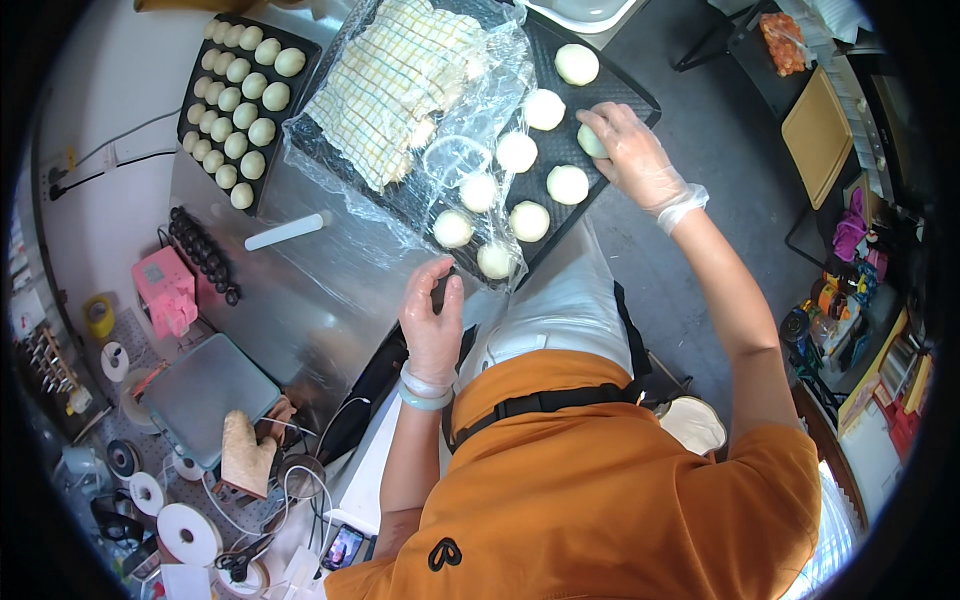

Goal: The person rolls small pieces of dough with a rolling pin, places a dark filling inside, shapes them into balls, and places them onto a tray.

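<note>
- A person in an orange shirt is leaning over a steel worktop, the gloved right hand (635, 160) curling its fingers around a pale round dough ball (591, 141) at the right edge of a black rectangular baking tray (630, 92).
- The bare left hand (432, 318) is gripping the tray's near corner, fingers pressed together on the rim; what lies under the palm cannot be made out.
- Eight other white dough balls (531, 155) are sitting in two rows left of the held one, making nine on this tray.
- The tray's long axis is running diagonally, from the left hand up and away toward the right hand.
- Beyond the left hand, crumpled clear plastic film (450, 140) is covering a yellow-checked white cloth (395, 90) on the tray's far half.
- Further left, a second black tray (300, 42) is carrying roughly twenty greenish dough balls (240, 110) in rows.
- One white rolling pin (287, 231) is lying on the steel between the trays.
</note>
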Demonstrator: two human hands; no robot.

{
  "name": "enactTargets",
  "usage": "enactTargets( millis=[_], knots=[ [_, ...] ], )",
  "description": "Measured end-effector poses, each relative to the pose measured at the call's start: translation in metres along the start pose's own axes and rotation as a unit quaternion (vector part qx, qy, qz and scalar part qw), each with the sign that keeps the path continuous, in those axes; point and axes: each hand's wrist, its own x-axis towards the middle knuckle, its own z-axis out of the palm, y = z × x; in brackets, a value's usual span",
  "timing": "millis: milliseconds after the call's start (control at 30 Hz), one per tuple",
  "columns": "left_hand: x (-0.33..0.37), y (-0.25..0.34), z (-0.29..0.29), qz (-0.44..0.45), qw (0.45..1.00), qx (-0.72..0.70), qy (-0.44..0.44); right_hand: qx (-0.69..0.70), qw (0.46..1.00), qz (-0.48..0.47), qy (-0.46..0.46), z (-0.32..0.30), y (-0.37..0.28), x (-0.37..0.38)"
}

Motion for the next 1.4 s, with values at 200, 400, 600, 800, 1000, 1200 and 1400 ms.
enactTargets(
  millis=[200,400,600,800,1000,1200,1400],
  knots=[
    [0.000,0.003,0.001,-0.005,1.000,-0.012,-0.003,0.043,0.999,0.012,-0.009,0.008,0.001,-0.002],
    [0.000,0.001,0.001,-0.009,1.000,-0.015,-0.005,0.043,0.998,0.032,-0.033,0.005,-0.002,-0.002],
    [-0.002,0.002,-0.003,-0.005,1.000,-0.004,0.009,-0.009,1.000,-0.008,-0.002,-0.020,-0.020,-0.015],
    [-0.001,0.004,-0.002,0.005,1.000,-0.004,0.004,-0.125,0.979,-0.142,-0.081,-0.007,-0.030,-0.019],
    [-0.002,0.001,-0.001,0.009,1.000,-0.012,0.010,-0.159,0.969,-0.157,-0.111,0.004,-0.028,-0.014],
    [0.001,0.007,0.004,-0.030,0.999,0.001,0.013,-0.073,0.984,-0.154,-0.044,-0.020,-0.047,-0.003],
    [0.031,0.023,0.042,-0.090,0.995,0.009,0.041,0.051,0.983,-0.129,0.124,-0.015,-0.081,0.087]
  ],
)
